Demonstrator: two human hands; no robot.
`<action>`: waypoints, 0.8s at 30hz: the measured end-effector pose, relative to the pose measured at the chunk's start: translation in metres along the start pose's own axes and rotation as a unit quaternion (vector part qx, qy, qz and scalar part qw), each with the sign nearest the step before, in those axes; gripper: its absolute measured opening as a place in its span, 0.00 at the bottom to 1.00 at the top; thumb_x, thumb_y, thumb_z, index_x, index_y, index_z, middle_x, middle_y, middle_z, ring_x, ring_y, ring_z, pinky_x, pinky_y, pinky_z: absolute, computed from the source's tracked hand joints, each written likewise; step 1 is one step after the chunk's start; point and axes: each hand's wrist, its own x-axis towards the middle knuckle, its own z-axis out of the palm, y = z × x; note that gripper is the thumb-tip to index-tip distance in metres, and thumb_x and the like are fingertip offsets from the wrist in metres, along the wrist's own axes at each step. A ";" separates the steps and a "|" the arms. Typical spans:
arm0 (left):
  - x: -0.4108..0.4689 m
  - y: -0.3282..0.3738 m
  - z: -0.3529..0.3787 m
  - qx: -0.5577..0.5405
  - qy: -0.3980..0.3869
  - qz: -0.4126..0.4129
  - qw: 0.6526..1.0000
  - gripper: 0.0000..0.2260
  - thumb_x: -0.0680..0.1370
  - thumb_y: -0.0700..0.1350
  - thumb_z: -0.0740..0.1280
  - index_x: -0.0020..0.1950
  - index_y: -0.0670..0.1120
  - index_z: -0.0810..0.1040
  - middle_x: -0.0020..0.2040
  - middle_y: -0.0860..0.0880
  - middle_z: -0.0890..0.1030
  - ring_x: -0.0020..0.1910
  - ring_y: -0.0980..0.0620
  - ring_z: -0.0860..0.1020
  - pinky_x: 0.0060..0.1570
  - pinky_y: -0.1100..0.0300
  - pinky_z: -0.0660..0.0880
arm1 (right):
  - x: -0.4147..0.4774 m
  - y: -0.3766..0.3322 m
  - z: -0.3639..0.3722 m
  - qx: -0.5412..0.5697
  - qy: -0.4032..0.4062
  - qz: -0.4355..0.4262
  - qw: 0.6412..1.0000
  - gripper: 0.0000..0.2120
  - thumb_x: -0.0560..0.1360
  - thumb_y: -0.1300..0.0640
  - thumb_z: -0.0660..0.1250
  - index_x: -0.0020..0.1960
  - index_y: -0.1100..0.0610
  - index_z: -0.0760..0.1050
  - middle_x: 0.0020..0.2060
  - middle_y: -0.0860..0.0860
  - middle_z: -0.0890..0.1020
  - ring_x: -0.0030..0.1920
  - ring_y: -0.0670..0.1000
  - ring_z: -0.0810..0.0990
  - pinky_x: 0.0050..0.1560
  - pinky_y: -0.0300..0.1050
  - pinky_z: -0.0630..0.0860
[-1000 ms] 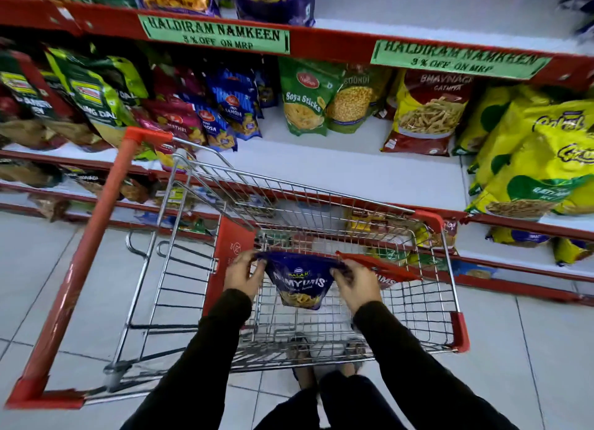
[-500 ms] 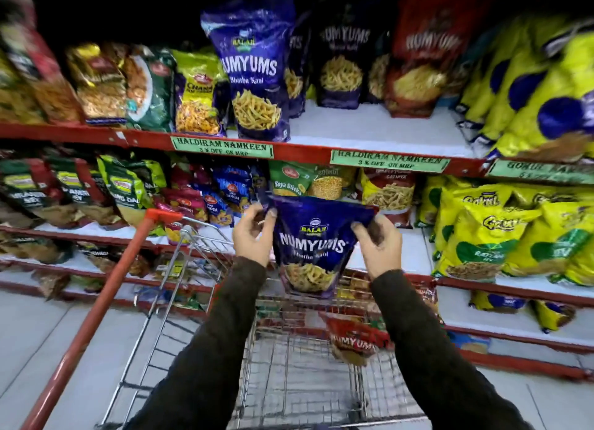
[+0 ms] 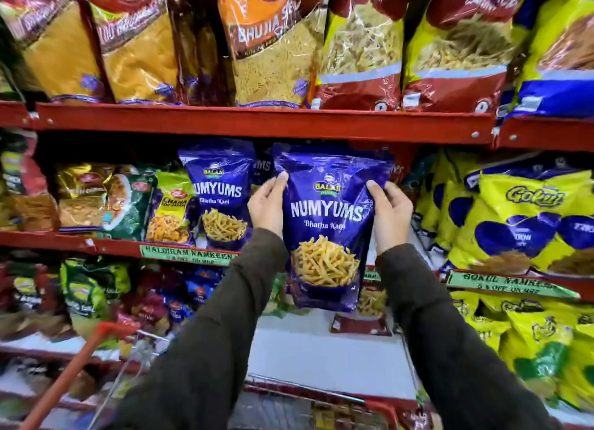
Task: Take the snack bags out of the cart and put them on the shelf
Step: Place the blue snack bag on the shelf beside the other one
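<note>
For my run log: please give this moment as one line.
both hands hold purple Numyums bag | upright | before red shelf

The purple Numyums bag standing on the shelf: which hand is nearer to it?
Left. The left hand grips the held bag right beside the shelved Numyums bag; the right hand grips the held bag's far side.

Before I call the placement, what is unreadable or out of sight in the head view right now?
- Shelf space behind the held Numyums bag: covered by the bag itself, so the free room there is unknown.
- Cart contents: cut off by the bottom edge and hidden by the sleeves.
- Lower left bags: blurred, labels unreadable.
- Left hand and right hand fingers behind the bag: hidden.
</note>
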 end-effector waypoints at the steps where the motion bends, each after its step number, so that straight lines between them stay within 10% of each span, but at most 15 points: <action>1: 0.009 0.000 0.009 -0.002 0.009 -0.004 1.000 0.05 0.71 0.48 0.73 0.44 0.47 0.83 0.45 0.51 0.83 0.49 0.54 0.79 0.65 0.52 0.74 | 0.013 0.000 0.003 -0.010 -0.007 0.000 1.000 0.03 0.74 0.57 0.69 0.42 0.55 0.77 0.41 0.56 0.81 0.42 0.50 0.76 0.47 0.46 0.75; 15: 0.125 -0.023 0.064 0.000 0.105 -0.021 0.994 0.16 0.78 0.35 0.63 0.65 0.32 0.73 0.66 0.35 0.75 0.54 0.51 0.73 0.51 0.66 0.68 | 0.150 0.071 0.046 -0.118 -0.017 0.061 0.991 0.06 0.70 0.58 0.72 0.45 0.58 0.79 0.49 0.58 0.80 0.50 0.55 0.77 0.60 0.58 0.73; 18: 0.135 -0.031 0.053 0.068 0.086 -0.027 0.994 0.16 0.80 0.36 0.58 0.67 0.33 0.71 0.65 0.39 0.76 0.56 0.57 0.80 0.48 0.72 0.70 | 0.173 0.122 0.039 -0.179 -0.043 0.083 0.979 0.23 0.66 0.47 0.70 0.56 0.59 0.80 0.53 0.61 0.84 0.51 0.60 0.81 0.60 0.60 0.76; 24: 0.130 -0.077 0.022 0.197 0.012 -0.121 0.973 0.26 0.82 0.54 0.51 0.75 0.40 0.61 0.77 0.42 0.62 0.76 0.45 0.62 0.74 0.56 0.58 | 0.123 0.116 0.046 -0.186 -0.164 0.271 0.930 0.41 0.70 0.30 0.59 0.76 0.48 0.57 0.75 0.52 0.65 0.74 0.57 0.65 0.74 0.57 0.61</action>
